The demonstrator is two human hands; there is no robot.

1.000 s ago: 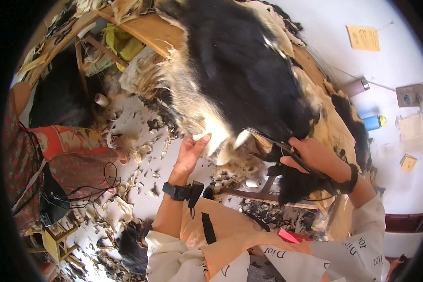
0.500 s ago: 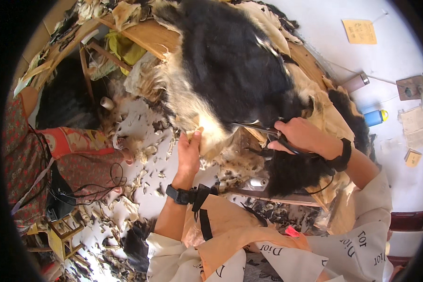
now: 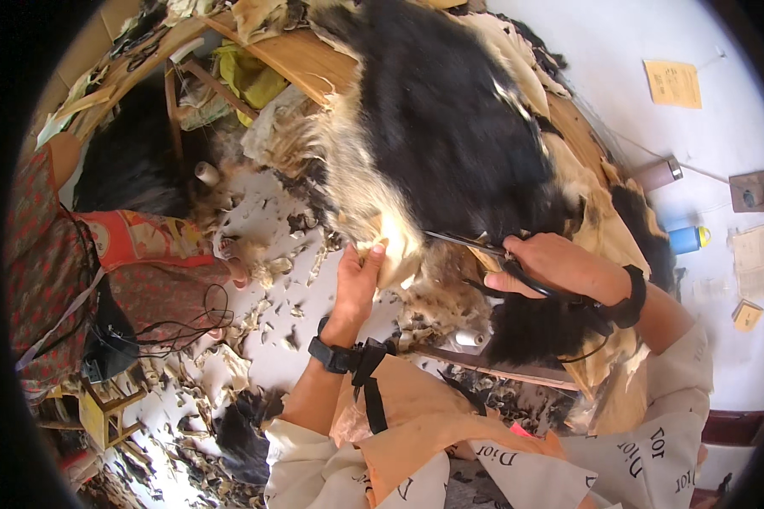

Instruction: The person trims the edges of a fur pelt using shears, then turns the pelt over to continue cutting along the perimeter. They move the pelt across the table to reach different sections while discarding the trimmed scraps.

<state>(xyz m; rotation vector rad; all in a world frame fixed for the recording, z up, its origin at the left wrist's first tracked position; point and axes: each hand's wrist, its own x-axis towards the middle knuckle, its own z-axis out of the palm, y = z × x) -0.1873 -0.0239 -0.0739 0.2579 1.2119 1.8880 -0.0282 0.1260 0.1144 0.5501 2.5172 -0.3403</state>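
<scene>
A large black pelt with a cream fringe lies over the wooden bench. My left hand pinches the pale lower edge of the pelt between thumb and fingers. My right hand grips long dark scissors, whose blades point left at the border of black and cream fur, a short way from my left fingers. Under the scissors hang tan fluffy fur and a loose black fur piece.
At left sits a person in patterned clothing near a yellow stool. Fur scraps litter the floor, with white spools. A yellow bag lies under the bench. At right are a blue bottle and papers by the white wall.
Compared with a second ago, the scissors have shifted up and left along the pelt edge. Since half a second ago both hands appear slightly lower and to the right, along with the surroundings.
</scene>
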